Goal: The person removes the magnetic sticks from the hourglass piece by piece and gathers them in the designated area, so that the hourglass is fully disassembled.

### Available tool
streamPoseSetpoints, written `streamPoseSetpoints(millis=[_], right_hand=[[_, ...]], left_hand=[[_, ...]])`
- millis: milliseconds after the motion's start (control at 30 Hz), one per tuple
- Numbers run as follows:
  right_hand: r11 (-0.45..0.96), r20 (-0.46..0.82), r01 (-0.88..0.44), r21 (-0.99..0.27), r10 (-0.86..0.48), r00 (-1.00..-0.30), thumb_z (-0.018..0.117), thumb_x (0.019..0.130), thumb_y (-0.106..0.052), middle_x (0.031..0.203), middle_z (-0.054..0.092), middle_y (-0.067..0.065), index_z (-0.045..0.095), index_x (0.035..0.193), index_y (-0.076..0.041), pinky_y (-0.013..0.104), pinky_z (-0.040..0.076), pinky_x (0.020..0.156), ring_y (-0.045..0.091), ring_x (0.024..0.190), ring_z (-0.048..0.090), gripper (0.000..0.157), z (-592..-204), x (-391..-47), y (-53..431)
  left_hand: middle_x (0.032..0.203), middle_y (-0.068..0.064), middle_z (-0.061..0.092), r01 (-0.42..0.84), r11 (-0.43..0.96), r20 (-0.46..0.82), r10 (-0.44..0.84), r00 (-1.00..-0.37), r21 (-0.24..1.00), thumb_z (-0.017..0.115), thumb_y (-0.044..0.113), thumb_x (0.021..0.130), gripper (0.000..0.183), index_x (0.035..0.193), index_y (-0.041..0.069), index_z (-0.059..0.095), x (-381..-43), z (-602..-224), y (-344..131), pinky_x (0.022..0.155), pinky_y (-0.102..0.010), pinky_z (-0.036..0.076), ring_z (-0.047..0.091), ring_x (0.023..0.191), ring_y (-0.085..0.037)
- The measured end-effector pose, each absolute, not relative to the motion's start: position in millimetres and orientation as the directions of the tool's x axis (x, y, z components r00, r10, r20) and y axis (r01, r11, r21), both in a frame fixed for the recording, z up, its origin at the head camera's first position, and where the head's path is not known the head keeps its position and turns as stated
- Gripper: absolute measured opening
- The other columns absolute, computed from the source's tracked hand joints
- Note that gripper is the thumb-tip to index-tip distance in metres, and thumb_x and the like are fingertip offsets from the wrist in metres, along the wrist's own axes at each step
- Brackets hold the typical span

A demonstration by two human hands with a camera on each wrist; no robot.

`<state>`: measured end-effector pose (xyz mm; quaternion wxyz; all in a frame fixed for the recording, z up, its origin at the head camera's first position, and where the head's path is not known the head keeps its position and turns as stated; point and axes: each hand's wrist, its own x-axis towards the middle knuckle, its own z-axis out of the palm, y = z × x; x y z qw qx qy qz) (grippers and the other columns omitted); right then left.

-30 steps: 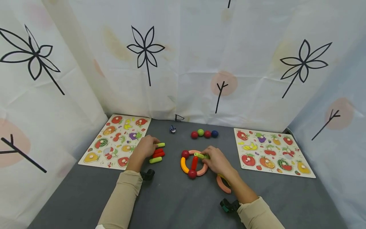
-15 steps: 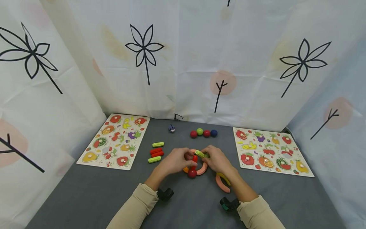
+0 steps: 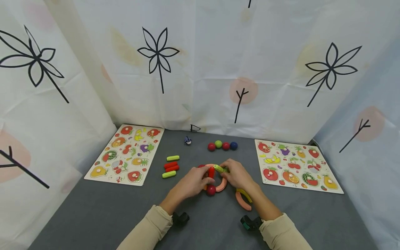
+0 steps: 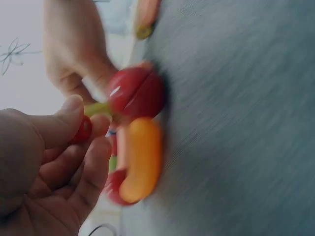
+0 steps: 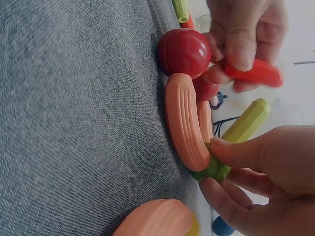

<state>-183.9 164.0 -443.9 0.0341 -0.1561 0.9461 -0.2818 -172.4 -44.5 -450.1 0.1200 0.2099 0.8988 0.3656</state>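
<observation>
My left hand (image 3: pixel 192 182) pinches a red rod (image 5: pixel 256 73) between thumb and fingers, above a ring of toy building pieces. My right hand (image 3: pixel 238 175) grips a green ball (image 5: pixel 211 169) at the ring's right side. From that ball a light-green rod (image 5: pixel 246 120) points up at a slant. A curved peach rod (image 5: pixel 186 123) joins the green ball to the near red ball (image 3: pixel 211 190). An orange curved rod (image 4: pixel 142 160) runs from this ball to another red ball (image 4: pixel 116 188); in the head view my left hand mostly covers it.
Left of the ring lie light-green rods (image 3: pixel 169 174) and red rods (image 3: pixel 171 166). A row of balls (image 3: pixel 225 146) and a small blue-white piece (image 3: pixel 187 140) lie behind. Loose curved rods (image 3: pixel 243 202) sit by my right wrist. Fruit boards (image 3: pixel 125 152) flank both sides.
My left hand has left the light-green rod at the left, come over to the ring and taken hold of the red rod. My right hand has stayed at the green ball.
</observation>
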Motion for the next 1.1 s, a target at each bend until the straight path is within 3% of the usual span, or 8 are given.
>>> streamPoseSetpoints(millis=[267, 467, 600, 867, 1100], right_hand=[[0.799, 0.000, -0.262, -0.541, -0.311, -0.950, 0.074, 0.092, -0.008, 0.110, 0.069, 0.009, 0.074, 0.114, -0.003, 0.042, 0.055, 0.089, 0.021, 0.094, 0.061, 0.023, -442.7, -185.3, 164.3], [0.803, -0.001, -0.258, -0.537, -0.306, -0.952, 0.074, 0.092, -0.008, 0.111, 0.069, 0.009, 0.074, 0.115, -0.003, 0.041, 0.055, 0.087, 0.021, 0.093, 0.061, 0.023, -442.8, -185.1, 164.0], [0.801, -0.003, -0.260, -0.539, -0.311, -0.950, 0.074, 0.093, -0.008, 0.111, 0.069, 0.010, 0.074, 0.115, -0.002, 0.041, 0.055, 0.086, 0.021, 0.093, 0.061, 0.023, -442.1, -184.1, 163.1], [0.794, 0.009, -0.270, -0.544, -0.317, -0.948, 0.074, 0.092, -0.007, 0.110, 0.069, 0.011, 0.074, 0.115, -0.001, 0.042, 0.055, 0.086, 0.022, 0.093, 0.061, 0.024, -441.8, -183.6, 162.7], [0.793, 0.018, -0.279, -0.542, -0.321, -0.947, 0.073, 0.092, -0.007, 0.110, 0.069, 0.011, 0.074, 0.115, 0.000, 0.041, 0.055, 0.084, 0.022, 0.092, 0.061, 0.024, -442.5, -183.8, 162.9]], left_hand=[[0.109, -0.006, 0.066, 0.265, 0.809, 0.088, 0.258, -0.962, 0.525, 0.073, 0.025, 0.095, 0.035, 0.127, 0.009, 0.071, -203.5, -434.9, -99.9, 0.082, -0.036, 0.049, 0.054, 0.094, -0.022], [0.115, -0.013, 0.072, 0.117, 0.865, 0.010, 0.129, -0.992, 0.487, 0.074, 0.018, 0.095, 0.033, 0.125, 0.007, 0.067, -223.3, -434.5, -144.0, 0.082, -0.040, 0.057, 0.064, 0.093, -0.025], [0.114, -0.015, 0.070, 0.116, 0.890, -0.048, 0.152, -0.987, 0.441, 0.069, 0.016, 0.098, 0.025, 0.121, 0.008, 0.072, -226.7, -436.9, -158.2, 0.078, -0.038, 0.055, 0.061, 0.089, -0.024], [0.114, -0.014, 0.066, 0.125, 0.863, -0.079, 0.187, -0.979, 0.489, 0.068, 0.019, 0.099, 0.027, 0.123, 0.008, 0.073, -228.9, -447.7, -166.8, 0.091, -0.046, 0.054, 0.061, 0.098, -0.026], [0.117, -0.014, 0.066, 0.163, 0.847, -0.016, 0.198, -0.980, 0.506, 0.069, 0.023, 0.098, 0.029, 0.123, 0.010, 0.072, -226.7, -446.1, -157.7, 0.091, -0.046, 0.054, 0.062, 0.101, -0.027]])
